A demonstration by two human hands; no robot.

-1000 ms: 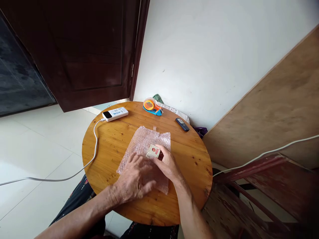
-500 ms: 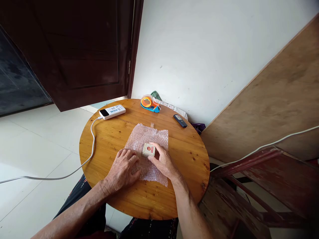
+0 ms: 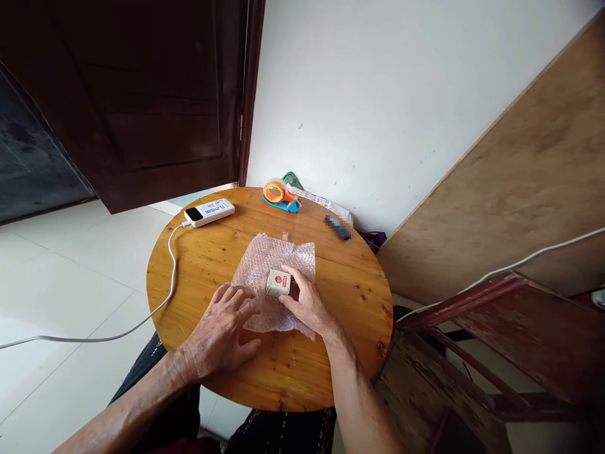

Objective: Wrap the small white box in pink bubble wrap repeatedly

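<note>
A sheet of bubble wrap [image 3: 258, 255] lies on the round wooden table [image 3: 359, 340]. On the wrap sits a small beige box [image 3: 278, 282] with red markings on its top. My right hand [image 3: 307, 299] grips the box from its right side, thumb at the near edge and fingers at the far edge. Over the left edge of the wrap is my left hand [image 3: 224, 331], fingers spread, apart from the box. Whether its fingertips touch the wrap I cannot tell.
A white power bank [image 3: 210, 212] with a cable [image 3: 172, 271] lies at the table's back left. An orange and blue tape dispenser [image 3: 282, 195] stands at the back. Right of it lies a dark, blurred object [image 3: 338, 227]. A reddish wooden chair [image 3: 520, 328] is at the right.
My left hand has drawn back slightly toward me and spread its fingers. The wrap's near edge sits a little farther from me. My right hand keeps its hold on the box.
</note>
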